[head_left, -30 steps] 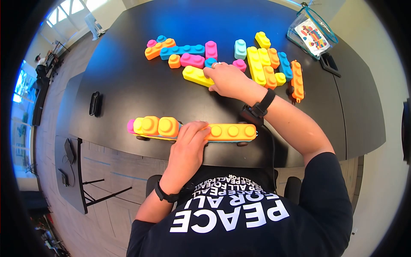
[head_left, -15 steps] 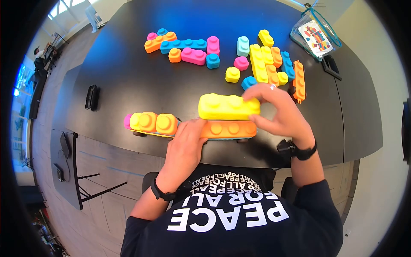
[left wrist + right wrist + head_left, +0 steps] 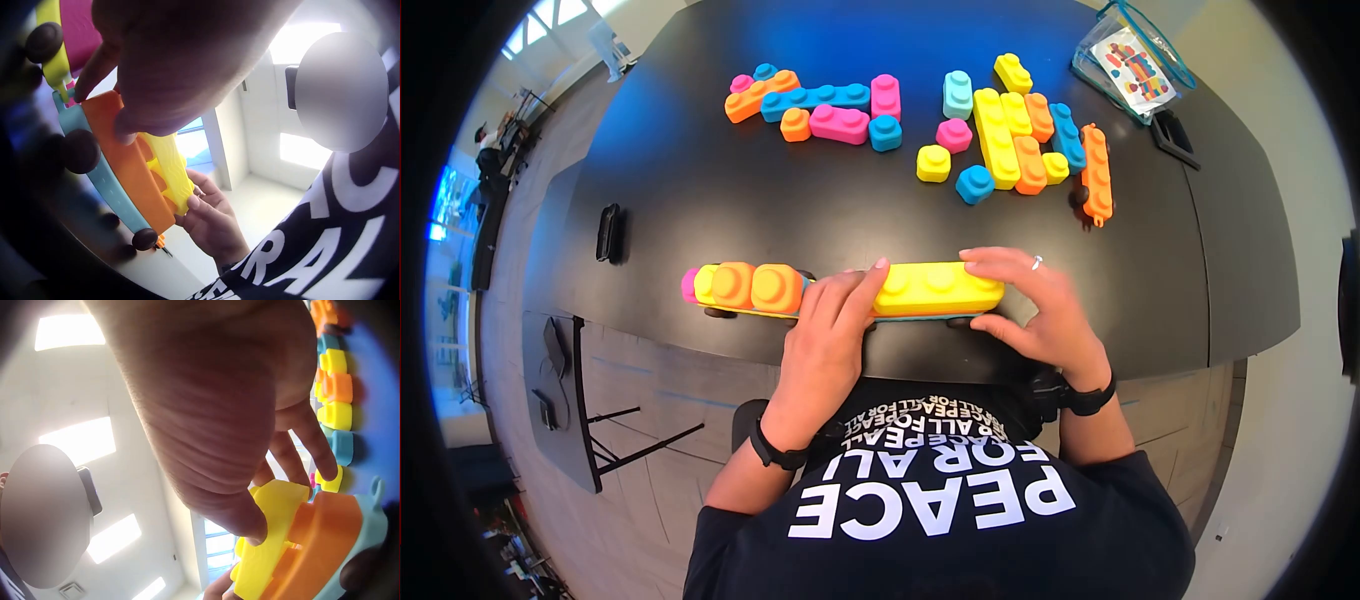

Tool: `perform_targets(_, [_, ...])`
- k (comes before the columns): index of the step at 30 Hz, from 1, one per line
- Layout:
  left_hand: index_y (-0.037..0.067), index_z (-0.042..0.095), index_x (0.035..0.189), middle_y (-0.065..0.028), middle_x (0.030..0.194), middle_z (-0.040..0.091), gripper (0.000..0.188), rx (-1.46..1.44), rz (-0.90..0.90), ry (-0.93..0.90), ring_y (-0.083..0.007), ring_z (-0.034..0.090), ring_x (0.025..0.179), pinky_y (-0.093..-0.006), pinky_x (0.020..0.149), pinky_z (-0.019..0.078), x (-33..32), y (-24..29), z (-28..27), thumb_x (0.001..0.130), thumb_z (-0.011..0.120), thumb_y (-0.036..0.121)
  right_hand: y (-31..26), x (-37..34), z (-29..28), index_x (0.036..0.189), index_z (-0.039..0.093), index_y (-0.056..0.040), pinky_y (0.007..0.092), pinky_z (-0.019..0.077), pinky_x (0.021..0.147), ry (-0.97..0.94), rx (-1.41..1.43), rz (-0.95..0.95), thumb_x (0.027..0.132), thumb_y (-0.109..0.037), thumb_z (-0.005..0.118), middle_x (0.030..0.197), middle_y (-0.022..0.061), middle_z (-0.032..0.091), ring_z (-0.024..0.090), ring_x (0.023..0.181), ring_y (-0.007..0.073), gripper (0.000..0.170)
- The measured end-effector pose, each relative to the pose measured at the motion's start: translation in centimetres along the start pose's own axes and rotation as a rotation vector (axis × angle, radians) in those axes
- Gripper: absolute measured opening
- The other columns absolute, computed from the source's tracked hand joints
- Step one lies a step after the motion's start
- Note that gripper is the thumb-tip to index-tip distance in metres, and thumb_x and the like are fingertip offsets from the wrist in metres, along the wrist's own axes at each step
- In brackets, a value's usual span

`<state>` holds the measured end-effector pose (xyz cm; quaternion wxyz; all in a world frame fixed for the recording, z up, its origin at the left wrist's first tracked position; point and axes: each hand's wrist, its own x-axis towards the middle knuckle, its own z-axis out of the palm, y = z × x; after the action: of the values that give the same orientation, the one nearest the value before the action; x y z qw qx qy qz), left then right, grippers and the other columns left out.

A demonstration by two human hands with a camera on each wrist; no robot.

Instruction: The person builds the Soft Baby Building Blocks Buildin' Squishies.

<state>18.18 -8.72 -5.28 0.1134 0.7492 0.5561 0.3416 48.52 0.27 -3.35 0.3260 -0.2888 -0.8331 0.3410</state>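
A train of toy building blocks stands near the table's front edge. My left hand (image 3: 825, 325) holds the left end of its rear wagon, a long orange block (image 3: 128, 162) on a light-blue wheeled base (image 3: 103, 175). Above that orange block, my right hand (image 3: 1045, 310) pinches the right end of a long yellow block (image 3: 930, 288) between thumb and fingers. Orange studs show in a gap under the yellow block in both wrist views. Two orange blocks (image 3: 752, 287) with large studs top the front wagon, whose yellow base (image 3: 55, 62) is linked to the light-blue one.
Loose blocks lie farther back: a blue four-stud block (image 3: 815, 101) and a magenta one (image 3: 838, 124) at left, yellow blocks (image 3: 998, 145) at right. Beside these is an orange wheeled base (image 3: 1097, 175). A clear bag (image 3: 1090, 55) stands back right; a black case (image 3: 608, 233) lies left.
My right hand has taken the long yellow block from the loose pile and brought it toward me, over the orange block. My left hand has stayed on the train.
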Motion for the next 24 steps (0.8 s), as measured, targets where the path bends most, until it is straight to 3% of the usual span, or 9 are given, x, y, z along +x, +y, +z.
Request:
perform_targets(2, [0.014,0.067,0.167,-0.0100,0.139,0.073,0.076,0.031,0.009,0.007,-0.0345,0.071,0.130,-0.0470,0.101,0.0643,0.0,-0.3,0.1,0.096,0.082,-0.006,-0.3,-0.6,0.6,0.153,0.074,-0.0080,0.0495,0.0585,0.120,0.006,0.017,0.028,0.090,-0.003,0.096,0.162,0.0185,0.071,0.071,0.145,0.0435,0.066])
perform_targets(5, [0.013,0.069,0.164,-0.0101,0.139,0.074,0.072,0.028,0.014,0.015,-0.0348,0.071,0.132,-0.0469,0.101,0.0646,0.1,-0.1,0.0,0.095,0.081,-0.008,-0.1,-1.6,1.4,0.155,0.073,-0.0107,0.0500,0.0577,0.122,0.033,0.021,0.061,0.090,-0.001,0.096,0.169,0.0186,0.065,0.068,0.148,0.0444,0.069])
perform_targets(7, [0.007,0.072,0.159,-0.0147,0.141,0.075,0.067,-0.007,0.016,0.007,-0.0400,0.071,0.134,-0.0491,0.111,0.0599,-0.1,-0.2,0.0,0.095,0.079,-0.012,0.1,-2.2,1.8,0.156,0.074,-0.0119,0.0502,0.0576,0.122,0.045,0.015,0.061,0.091,0.000,0.095,0.171,0.0183,0.064,0.067,0.148,0.0442,0.069])
perform_targets(8, [0.005,0.073,0.157,-0.0170,0.142,0.075,0.064,-0.024,0.016,0.004,-0.0427,0.071,0.134,-0.0501,0.116,0.0576,-0.1,-0.3,0.0,0.096,0.078,-0.014,0.2,-2.4,1.9,0.156,0.074,-0.0121,0.0503,0.0577,0.122,0.045,-0.001,0.054,0.091,0.000,0.094,0.171,0.0183,0.064,0.067,0.148,0.0440,0.069])
perform_targets(24, [0.003,0.073,0.153,-0.0184,0.146,0.074,0.062,-0.048,0.043,0.014,-0.0435,0.070,0.139,-0.0513,0.119,0.0567,-0.4,-1.1,0.1,0.094,0.077,-0.016,0.2,-2.3,1.9,0.150,0.078,-0.0091,0.0469,0.0583,0.115,0.041,0.061,0.046,0.099,-0.005,0.091,0.151,0.0184,0.073,0.072,0.134,0.0394,0.053])
